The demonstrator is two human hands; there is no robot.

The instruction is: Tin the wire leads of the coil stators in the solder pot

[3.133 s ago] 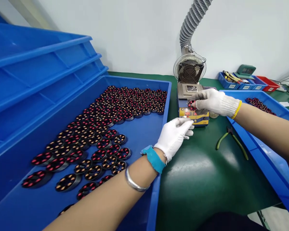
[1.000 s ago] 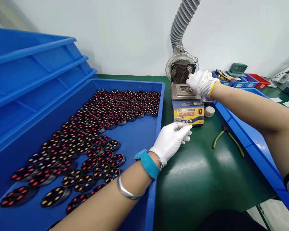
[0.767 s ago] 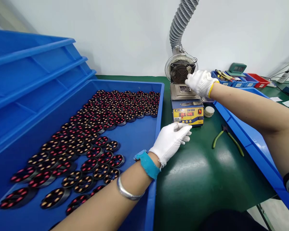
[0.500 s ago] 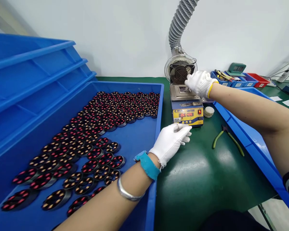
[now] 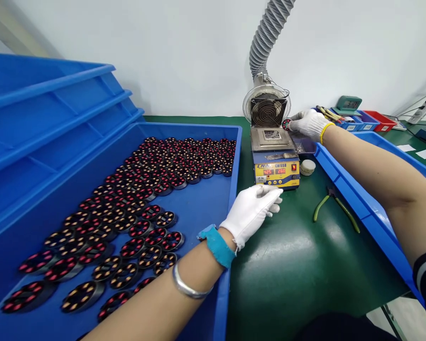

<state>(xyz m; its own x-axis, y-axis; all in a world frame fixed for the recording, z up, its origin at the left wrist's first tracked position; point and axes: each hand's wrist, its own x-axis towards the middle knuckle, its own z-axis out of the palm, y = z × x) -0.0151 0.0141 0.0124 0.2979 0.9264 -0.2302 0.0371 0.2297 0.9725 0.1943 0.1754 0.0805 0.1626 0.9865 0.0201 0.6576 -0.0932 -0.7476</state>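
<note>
My white-gloved right hand (image 5: 308,124) pinches a small round black part with coloured dots (image 5: 286,124), just right of the solder pot (image 5: 276,174). A shiny square of solder (image 5: 271,135) shows in the pot's metal top. My left hand (image 5: 252,210), gloved in white with a blue wrist strap (image 5: 220,246), hovers in front of the pot by the tray's edge. Its thumb and fingers are closed together; I cannot make out anything in them. Many similar round parts (image 5: 151,255), with red or tan dots, lie in the large blue tray (image 5: 202,201).
Behind the pot stand a fan (image 5: 269,112) and a grey exhaust hose (image 5: 270,40). Green-handled pliers (image 5: 335,206) and a round whitish pad (image 5: 307,167) lie on the green table (image 5: 287,270). Another blue tray (image 5: 369,199) is under my right arm; stacked trays (image 5: 49,123) stand left.
My right hand has moved right, from over the solder pot to beside it, and the round part in its fingers now shows. My left hand has stayed nearly still.
</note>
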